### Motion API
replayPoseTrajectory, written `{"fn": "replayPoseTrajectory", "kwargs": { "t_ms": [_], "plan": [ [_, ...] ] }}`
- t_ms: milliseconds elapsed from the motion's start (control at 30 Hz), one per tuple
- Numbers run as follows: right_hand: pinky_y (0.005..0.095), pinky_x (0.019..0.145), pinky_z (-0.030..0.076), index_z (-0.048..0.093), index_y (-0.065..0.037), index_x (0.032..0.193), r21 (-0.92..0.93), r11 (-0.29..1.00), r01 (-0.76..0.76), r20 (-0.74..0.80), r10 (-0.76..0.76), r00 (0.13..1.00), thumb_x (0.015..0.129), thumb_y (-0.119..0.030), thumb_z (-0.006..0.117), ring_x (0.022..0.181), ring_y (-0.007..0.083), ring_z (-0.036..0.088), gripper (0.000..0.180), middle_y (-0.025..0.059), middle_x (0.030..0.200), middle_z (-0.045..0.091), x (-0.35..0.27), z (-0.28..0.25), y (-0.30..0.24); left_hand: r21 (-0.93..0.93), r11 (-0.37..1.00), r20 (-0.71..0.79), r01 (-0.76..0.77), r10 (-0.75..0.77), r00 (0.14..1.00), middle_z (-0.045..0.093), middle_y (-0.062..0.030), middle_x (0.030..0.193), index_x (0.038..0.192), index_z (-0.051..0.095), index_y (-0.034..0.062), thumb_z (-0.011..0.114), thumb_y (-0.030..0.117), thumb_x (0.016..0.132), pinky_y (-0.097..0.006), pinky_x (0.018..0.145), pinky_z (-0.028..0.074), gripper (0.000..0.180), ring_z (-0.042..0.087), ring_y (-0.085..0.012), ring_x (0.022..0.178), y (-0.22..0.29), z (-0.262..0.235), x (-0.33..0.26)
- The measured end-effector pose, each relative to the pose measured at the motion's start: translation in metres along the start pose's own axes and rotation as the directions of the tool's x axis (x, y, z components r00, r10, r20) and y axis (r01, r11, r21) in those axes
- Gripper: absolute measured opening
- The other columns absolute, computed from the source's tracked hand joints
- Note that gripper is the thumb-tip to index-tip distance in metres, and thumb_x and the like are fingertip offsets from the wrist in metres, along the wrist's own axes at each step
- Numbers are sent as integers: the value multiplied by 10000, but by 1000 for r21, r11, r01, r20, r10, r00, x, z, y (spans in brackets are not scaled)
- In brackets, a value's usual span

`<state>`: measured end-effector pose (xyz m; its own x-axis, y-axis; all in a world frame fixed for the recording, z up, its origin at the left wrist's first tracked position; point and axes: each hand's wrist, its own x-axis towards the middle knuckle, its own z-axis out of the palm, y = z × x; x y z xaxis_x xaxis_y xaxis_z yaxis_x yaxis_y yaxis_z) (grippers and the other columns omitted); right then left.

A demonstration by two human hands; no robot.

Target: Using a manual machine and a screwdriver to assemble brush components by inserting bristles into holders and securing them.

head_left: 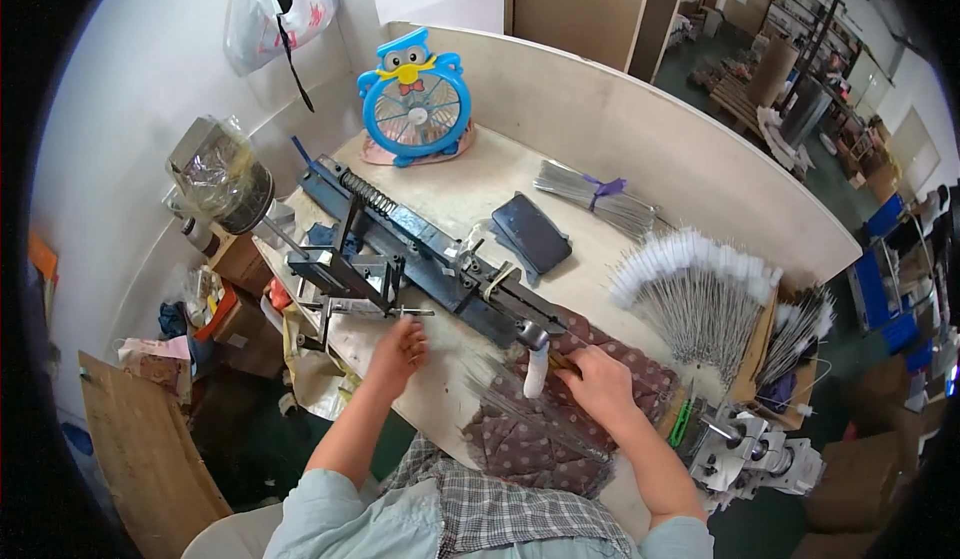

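Observation:
A long dark metal bench fixture [415,254] with a coil spring [367,195] runs diagonally across the table. My left hand [398,354] is just below a short metal rod [412,311] at the fixture's near side. Its fingers are curled together; what they hold, if anything, is too small to make out. At the fixture's right end stands a lever with a white-wrapped handle [536,371]. Right beside it, my right hand [602,384] is closed around a yellowish handle [568,363], mostly hidden by the fingers. Thin metal wires [540,414] lie on a brown dotted quilted cloth [505,447] below.
A blue owl-shaped fan [416,109] stands at the back. A dark phone-like case [531,233] lies mid-table. Tied wires [595,199] and a fan of white-tipped wire brushes [695,304] lie to the right, with a metal machine [760,454] at the near right corner.

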<state>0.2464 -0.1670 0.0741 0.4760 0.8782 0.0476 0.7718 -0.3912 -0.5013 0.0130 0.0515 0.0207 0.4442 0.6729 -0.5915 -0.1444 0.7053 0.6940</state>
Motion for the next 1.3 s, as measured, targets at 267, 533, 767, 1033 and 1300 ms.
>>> {"fn": "replayPoseTrajectory", "kwargs": {
  "t_ms": [267, 533, 767, 1033, 1300],
  "plan": [
    [379, 625, 494, 633, -57, 856, -97, 991, 94, -3, -94, 996, 772, -219, 661, 723, 307, 607, 184, 108, 796, 576, -11, -13, -6, -50, 998, 12, -30, 31, 999, 566, 30, 729, 869, 608, 102, 612, 297, 861, -257, 636, 431, 196, 536, -99, 691, 12, -10, 11],
    [360, 629, 480, 652, -76, 932, 17, 986, 167, -235, -158, 959, 765, -150, 674, 725, 294, 596, 184, 96, 799, 600, -31, -69, -12, 110, 966, 113, -233, 220, 969, 559, -51, 655, 739, 607, 37, 617, 146, 782, -263, 567, 418, 118, 524, -128, 586, -22, 50, -29],
    [347, 656, 467, 646, -47, 970, 301, 953, -24, -230, 97, 968, 812, -141, 636, 755, 288, 593, 184, 103, 810, 619, -34, -83, 15, 190, 975, 595, -113, -23, 804, 623, -45, 795, 915, 630, 1, 561, 177, 918, -237, 629, 436, 190, 538, -97, 665, -80, 174, -70],
    [345, 689, 460, 649, -46, 965, 402, 916, -6, -173, 83, 982, 791, -133, 659, 768, 270, 585, 195, 89, 806, 624, -51, -93, 23, 273, 923, 621, -272, 47, 782, 607, -15, 780, 954, 628, -8, 556, 170, 927, -209, 615, 411, 194, 519, -63, 671, -96, 194, -66],
    [350, 637, 456, 664, -58, 865, 56, 971, 231, -364, -196, 911, 726, -115, 697, 719, 258, 576, 153, 68, 759, 612, -38, -91, 12, 191, 956, 472, -220, 107, 875, 606, -19, 787, 945, 611, 28, 555, 194, 928, -214, 589, 411, 176, 521, -74, 663, -82, 182, -70]
  ]
}}
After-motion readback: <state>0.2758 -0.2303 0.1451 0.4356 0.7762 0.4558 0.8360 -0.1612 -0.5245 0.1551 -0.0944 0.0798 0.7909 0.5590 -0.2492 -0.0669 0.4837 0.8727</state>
